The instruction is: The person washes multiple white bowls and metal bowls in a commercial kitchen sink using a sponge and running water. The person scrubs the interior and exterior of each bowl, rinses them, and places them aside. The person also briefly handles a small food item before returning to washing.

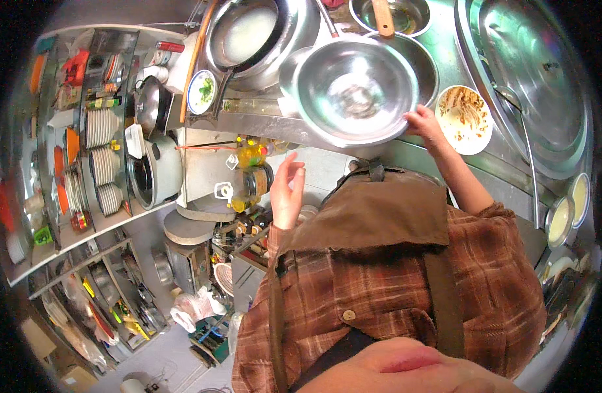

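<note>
My right hand (pixel 425 126) grips the lower right rim of a large, shiny metal bowl (pixel 357 93), tilted over the steel counter. Beneath and behind the bowl is a dark pan (pixel 419 64) with a wooden handle. My left hand (pixel 287 189) is raised below and left of the bowl, fingers apart, holding nothing. A white bowl (pixel 463 120) smeared with brown sauce stands just right of my right hand. At the upper left, a wok (pixel 244 32) holds pale, cloudy liquid. Close to it is a small blue-rimmed dish (pixel 201 92) of chopped greens.
At the right are a very large metal lid (pixel 537 88), a long-handled ladle (pixel 532 162) and small bowls of pale yellow contents (pixel 560 223). Shelves at the left hold stacked white plates (pixel 103 128) and a big pot (pixel 163 169). Oil bottles (pixel 249 156) stand below the counter.
</note>
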The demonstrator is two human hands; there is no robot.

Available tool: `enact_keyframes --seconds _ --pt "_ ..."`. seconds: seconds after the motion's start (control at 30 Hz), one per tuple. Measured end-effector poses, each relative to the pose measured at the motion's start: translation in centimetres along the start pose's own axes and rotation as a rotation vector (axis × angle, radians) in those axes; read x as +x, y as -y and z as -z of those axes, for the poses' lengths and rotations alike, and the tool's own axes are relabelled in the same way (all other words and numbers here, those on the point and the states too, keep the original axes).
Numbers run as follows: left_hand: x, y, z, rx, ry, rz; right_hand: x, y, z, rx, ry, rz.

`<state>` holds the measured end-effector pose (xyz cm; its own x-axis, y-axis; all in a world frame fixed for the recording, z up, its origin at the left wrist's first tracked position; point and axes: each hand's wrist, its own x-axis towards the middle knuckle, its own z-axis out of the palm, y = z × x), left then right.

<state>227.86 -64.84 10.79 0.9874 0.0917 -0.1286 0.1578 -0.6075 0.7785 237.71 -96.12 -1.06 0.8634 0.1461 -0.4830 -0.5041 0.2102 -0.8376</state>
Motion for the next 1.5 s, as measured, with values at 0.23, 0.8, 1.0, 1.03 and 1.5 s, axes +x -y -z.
enact_keyframes --seconds 0.23,0.8,1.0,1.03,1.5 --pt "-0.6 0.9 -0.7 -0.667 -0.138 0.272 -1.7 0.7 -4.6 -0.079 0.37 -0.039" --pt "-4.6 4.2 -3.3 -1.059 -0.213 0.667 -1.7 1.4 -2.8 -0.084 0.47 -0.017" --pt "-5.1 3.2 -2.7 -1.011 -0.349 0.657 3.1 2.1 5.5 -0.023 -0.051 0.216" --pt "-5.3 3.3 -2.7 -1.017 -0.343 0.637 3.9 2.5 6.7 -0.01 -0.143 0.231" --pt "-5.0 0.7 -3.1 -1.068 -0.413 0.651 15.8 4.1 13.1 0.079 -0.383 0.099"
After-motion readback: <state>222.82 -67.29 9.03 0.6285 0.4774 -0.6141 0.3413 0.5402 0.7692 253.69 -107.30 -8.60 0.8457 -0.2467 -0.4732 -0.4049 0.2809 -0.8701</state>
